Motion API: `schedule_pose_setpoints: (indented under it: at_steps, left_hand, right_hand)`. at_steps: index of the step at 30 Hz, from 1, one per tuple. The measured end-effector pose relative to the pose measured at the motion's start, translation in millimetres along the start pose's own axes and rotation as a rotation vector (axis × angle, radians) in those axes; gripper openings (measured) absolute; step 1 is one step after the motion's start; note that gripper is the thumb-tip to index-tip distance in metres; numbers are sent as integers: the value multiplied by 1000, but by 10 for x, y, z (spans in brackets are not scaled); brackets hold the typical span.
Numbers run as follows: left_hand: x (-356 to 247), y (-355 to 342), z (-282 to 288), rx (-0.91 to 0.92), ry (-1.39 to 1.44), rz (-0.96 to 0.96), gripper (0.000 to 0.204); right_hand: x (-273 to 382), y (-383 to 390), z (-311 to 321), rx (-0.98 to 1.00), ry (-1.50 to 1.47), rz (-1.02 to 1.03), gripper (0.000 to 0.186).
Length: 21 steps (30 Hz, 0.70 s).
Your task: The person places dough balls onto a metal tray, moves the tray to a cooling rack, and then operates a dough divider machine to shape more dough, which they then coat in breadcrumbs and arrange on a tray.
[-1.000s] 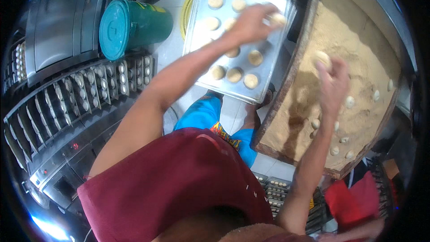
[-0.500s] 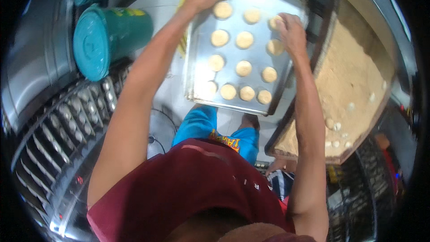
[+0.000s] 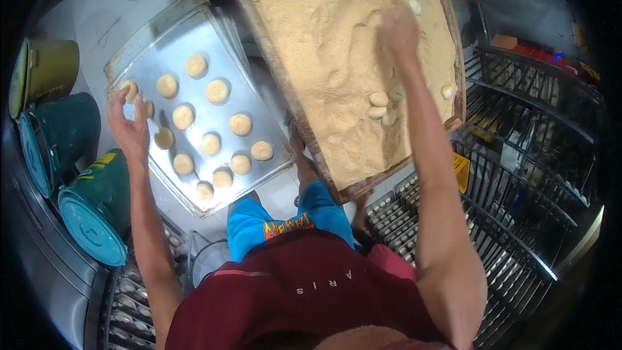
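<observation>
- Two bare hands work apart: the left hand [image 3: 131, 123] over a tray, the right hand [image 3: 396, 29] at a box of tan crumbs.
- The left thumb and fingers stand around a tan round [image 3: 129, 88] near the tray's left edge; I cannot tell whether they grasp it or have let it go.
- The right hand is blurred and its fingertips are hidden, low over the crumbs [image 3: 337, 19] in the upper part of the box [image 3: 275, 71]; its grip cannot be told.
- The tray [image 3: 208, 118] lies left of the box, slanted, with more tan rounds [image 3: 183, 117] spread in uneven rows, mostly apart.
- Another tray's rim [image 3: 159, 26] shows past its far edge.
- In the box, several paler rounds [image 3: 378, 99] cluster left of the right forearm, some touching; others [image 3: 447, 91] lie singly near the right wall.
- Green bins [image 3: 107, 181] stand at the left.
- Dark racks [image 3: 505, 201] fill the right side, and pale pieces [image 3: 395, 220] lie in rows beside them, below the box.
</observation>
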State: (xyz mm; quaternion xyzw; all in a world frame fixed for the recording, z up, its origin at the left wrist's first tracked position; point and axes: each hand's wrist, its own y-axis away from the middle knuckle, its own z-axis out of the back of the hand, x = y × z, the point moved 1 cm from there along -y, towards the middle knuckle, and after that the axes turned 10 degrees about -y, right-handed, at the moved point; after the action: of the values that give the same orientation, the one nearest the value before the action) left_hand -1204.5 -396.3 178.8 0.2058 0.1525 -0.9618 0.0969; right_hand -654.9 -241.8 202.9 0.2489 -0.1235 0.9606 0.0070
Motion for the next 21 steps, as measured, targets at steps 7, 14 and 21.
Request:
schedule_pose_setpoints:
  at_steps: [7,14,21]
  left_hand:
    - [-2058,77,-465,29,280,-415,27]
    - [-3930,57,-1693,366,160,-934,38]
    - [-4334,-304,-2087,464,32,-1207,41]
  right_hand:
    - [-1137,-426,230,130,250,109,47]
    - [-982,-176,615,483,36,5,44]
    - [-1264,99,832,469,-146,163,37]
